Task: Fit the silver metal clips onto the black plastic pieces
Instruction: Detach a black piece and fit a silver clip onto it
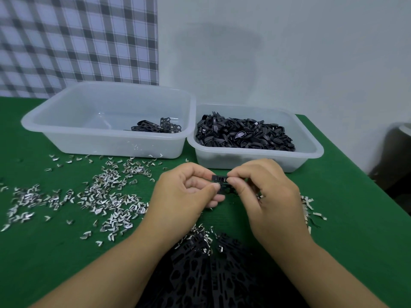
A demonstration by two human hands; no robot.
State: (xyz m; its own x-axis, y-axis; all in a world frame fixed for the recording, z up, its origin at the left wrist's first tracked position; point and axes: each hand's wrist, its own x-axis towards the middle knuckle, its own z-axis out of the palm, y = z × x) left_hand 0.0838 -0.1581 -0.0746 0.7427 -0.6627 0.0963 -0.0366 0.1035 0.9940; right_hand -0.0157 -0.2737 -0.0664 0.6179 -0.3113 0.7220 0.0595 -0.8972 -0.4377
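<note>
On your far left, silver clips (106, 194) lie scattered loose over the green counter (44, 263). Your left hand (184, 192) is closed, thumb and fingers pinching one end of a black plastic piece (220, 179) held just above the counter; your right hand (262, 192) pinches the other end. Whether a clip is between your fingertips I cannot tell. The piece is small, so a clip pressed on crooked could spring away into the scatter, or the strip could twist out of your pinch.

The big clear tub (106, 121) at back left holds only a few black strips (155, 126) in its right corner. The smaller tub (255, 141) beside it is heaped with black parts (244, 134). More black strips (211, 274) lie between your forearms.
</note>
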